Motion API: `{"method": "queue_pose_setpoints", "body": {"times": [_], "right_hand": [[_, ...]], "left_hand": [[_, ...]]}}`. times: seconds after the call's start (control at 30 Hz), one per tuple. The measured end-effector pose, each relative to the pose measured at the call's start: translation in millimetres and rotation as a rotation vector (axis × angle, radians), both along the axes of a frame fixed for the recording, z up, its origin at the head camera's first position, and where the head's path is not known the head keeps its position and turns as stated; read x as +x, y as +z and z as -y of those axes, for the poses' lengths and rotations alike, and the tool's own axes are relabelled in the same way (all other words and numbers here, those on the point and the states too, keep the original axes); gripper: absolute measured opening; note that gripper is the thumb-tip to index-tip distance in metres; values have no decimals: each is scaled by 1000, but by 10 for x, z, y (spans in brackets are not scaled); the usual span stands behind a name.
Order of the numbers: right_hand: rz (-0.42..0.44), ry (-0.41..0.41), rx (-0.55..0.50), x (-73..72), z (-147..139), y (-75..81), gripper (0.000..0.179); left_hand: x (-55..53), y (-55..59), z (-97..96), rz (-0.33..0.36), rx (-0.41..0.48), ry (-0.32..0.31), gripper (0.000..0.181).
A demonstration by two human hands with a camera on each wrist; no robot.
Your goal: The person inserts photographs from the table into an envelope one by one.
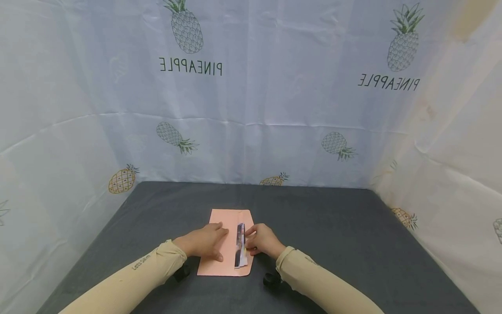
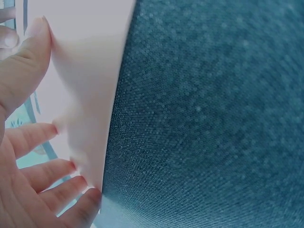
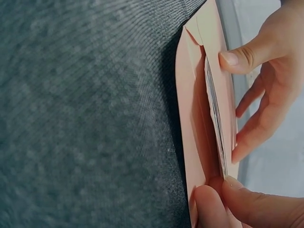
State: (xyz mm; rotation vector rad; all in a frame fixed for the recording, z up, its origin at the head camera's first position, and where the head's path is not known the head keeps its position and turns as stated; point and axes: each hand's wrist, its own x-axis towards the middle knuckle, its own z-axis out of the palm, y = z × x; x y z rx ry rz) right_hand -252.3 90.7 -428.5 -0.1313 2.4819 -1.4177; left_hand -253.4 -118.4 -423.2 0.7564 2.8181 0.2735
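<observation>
A pink paper envelope (image 1: 227,216) lies on the dark cloth with its flap folded out to the right. Out of its opening shows a thin stack of printed sheets (image 1: 239,250). My left hand (image 1: 205,241) rests on the envelope's left part, fingers spread and fairly straight. At the opening, my right hand (image 1: 266,240) pinches the near end of the stack between thumb and finger. The right wrist view shows the sheets (image 3: 214,107) edge-on inside the slot, with the left hand (image 3: 273,71) pressing the envelope's front beside them.
A dark grey cloth (image 1: 333,235) covers the table. White curtains with pineapple prints (image 1: 251,87) hang behind it and at both sides. Black wrist devices (image 1: 271,280) sit under the cream sleeves (image 1: 325,279).
</observation>
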Motion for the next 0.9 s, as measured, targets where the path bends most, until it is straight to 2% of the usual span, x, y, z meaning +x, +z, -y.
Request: {"method": "queue_pose_setpoints", "body": {"times": [0.23,0.67,0.9], "right_hand": [[-1,-10,25,-18,11,-23,26],[-31,21,3,-18,4,-25,25],[-31,29,-4,-22,-5,-19,26]], "left_hand": [[-9,-12,5,-7,4,-2,82],[-4,25,12,-4,8,-2,82],[-6,8,11,-2,3,4,82]]}}
